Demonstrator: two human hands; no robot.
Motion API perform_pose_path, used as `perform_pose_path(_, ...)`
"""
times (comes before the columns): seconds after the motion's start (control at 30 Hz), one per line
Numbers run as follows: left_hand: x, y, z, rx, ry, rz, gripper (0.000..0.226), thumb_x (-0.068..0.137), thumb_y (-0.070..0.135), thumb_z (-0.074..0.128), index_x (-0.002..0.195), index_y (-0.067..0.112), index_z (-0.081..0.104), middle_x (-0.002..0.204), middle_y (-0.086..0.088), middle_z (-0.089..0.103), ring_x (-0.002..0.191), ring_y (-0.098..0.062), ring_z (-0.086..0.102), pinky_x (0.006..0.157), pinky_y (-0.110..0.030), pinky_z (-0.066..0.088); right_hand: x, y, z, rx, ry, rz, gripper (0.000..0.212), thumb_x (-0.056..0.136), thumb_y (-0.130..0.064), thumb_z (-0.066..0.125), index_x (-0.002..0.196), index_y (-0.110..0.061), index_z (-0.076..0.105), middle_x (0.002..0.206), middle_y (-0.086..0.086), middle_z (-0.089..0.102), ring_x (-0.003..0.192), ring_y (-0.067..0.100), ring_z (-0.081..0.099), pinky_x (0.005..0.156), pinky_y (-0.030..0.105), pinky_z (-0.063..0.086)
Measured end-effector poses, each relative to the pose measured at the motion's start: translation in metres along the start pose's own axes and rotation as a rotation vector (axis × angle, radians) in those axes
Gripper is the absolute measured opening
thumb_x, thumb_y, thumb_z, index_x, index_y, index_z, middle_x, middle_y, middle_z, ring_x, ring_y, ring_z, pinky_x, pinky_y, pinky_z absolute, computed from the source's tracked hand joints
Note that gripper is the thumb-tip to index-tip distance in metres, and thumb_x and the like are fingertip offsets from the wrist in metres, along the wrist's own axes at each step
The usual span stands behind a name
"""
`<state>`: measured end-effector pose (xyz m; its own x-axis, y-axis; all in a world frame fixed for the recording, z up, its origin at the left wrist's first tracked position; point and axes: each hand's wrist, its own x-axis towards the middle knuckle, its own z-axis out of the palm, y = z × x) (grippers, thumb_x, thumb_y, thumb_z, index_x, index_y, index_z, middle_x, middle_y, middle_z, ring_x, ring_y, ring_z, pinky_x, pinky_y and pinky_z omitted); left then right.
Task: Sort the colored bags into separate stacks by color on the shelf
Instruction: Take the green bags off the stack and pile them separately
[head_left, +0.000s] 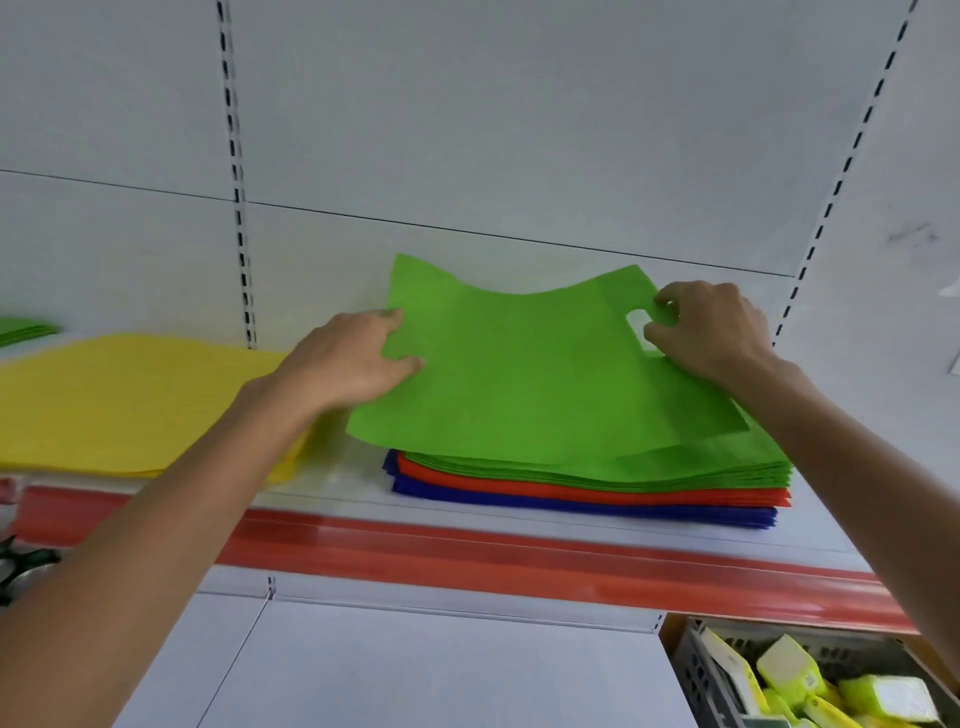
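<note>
So the top green bag (519, 374) is half-lifted right above the mixed stack (597, 488) of green, red and blue. The left hand (343, 358) pinches its left edge, and the right hand (711, 327) grips its handle cutout. The yellow stack (119, 400) lies left of that stack. Further left, a green pile (23, 330) gets cut off by the frame edge.

I see the top green bag (519, 374) as matt, soft, felt-like cloth. The yellow stack (130, 400), red bags (431, 474) and blue bags (727, 517) look the same. The shelf's back panel (519, 130) reads as smooth, white painted metal, and the red edge strip (519, 564) is glossy plastic.
</note>
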<state>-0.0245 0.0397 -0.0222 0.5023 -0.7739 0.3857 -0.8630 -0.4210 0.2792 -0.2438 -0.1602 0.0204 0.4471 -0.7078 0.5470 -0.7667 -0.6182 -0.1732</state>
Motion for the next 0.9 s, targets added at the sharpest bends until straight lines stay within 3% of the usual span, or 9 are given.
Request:
perform_pose_path(0.4, -0.028, -0.198, -0.078, 0.069, 0.021, 0.063, 0.065, 0.091, 0.044, 0.047, 0.145, 0.012, 0.029, 0.152, -0.004, 0.026, 0.139, -0.024, 0.029, 0.112, -0.038, 0.027, -0.03, -0.194, 0.023, 0.007, 0.033, 0.016, 0.038, 0.087, -0.028, 0.057, 0.123, -0.015, 0.059, 0.118, 0.017, 0.06, 0.108, 0.037, 0.055, 0.083, 0.037, 0.041)
perform_pose_path(0.63, -0.041, -0.306, -0.121, -0.02, -0.01, 0.04, 0.061, 0.092, 0.039, 0.049, 0.144, 0.013, 0.032, 0.151, -0.004, 0.028, 0.139, -0.018, 0.029, 0.11, -0.023, 0.02, -0.045, -0.299, 0.041, 0.015, 0.002, 0.028, 0.038, 0.087, -0.032, 0.057, 0.122, -0.017, 0.059, 0.117, 0.014, 0.062, 0.106, 0.035, 0.056, 0.082, 0.035, 0.042)
perform_pose_path(0.9, -0.054, -0.394, -0.152, -0.08, 0.08, -0.055, 0.059, 0.092, 0.036, 0.051, 0.143, 0.013, 0.034, 0.15, -0.006, 0.03, 0.139, -0.018, 0.028, 0.111, -0.023, 0.018, -0.038, -0.392, 0.059, -0.008, -0.018, -0.109, 0.037, 0.088, -0.035, 0.055, 0.12, -0.017, 0.059, 0.114, 0.014, 0.063, 0.104, 0.035, 0.057, 0.071, 0.032, 0.032)
